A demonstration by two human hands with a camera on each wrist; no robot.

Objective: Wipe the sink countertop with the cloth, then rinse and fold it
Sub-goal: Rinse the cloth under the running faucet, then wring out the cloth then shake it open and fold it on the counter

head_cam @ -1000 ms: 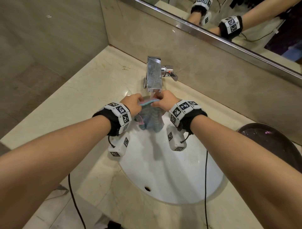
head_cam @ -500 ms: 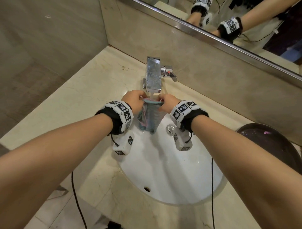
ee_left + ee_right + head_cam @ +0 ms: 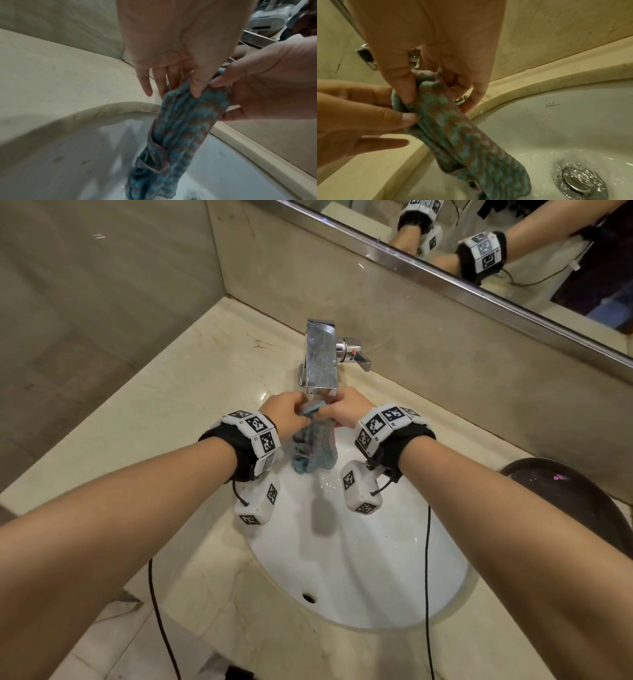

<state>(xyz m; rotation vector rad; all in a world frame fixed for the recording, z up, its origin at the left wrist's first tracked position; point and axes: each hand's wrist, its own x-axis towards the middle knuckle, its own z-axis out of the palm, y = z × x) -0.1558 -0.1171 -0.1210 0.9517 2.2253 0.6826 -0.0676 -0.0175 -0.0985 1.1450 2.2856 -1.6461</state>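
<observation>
Under faucet (image 3: 321, 361), over sink (image 3: 370, 559): cloth (image 3: 313, 448) hangs bunched. Left hand (image 3: 286, 414) and right hand (image 3: 346, 409), each grip pinching top edge, now closer together than half-second earlier; cloth narrower, drain hidden.

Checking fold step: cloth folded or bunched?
Bunched. The cloth hangs in loose gathers under the faucet, pinched by left hand and right hand.

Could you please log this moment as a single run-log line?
phase: rinsing | cloth: bunched, hanging under faucet into sink | left hand: pinching top | right hand: pinching top
</observation>
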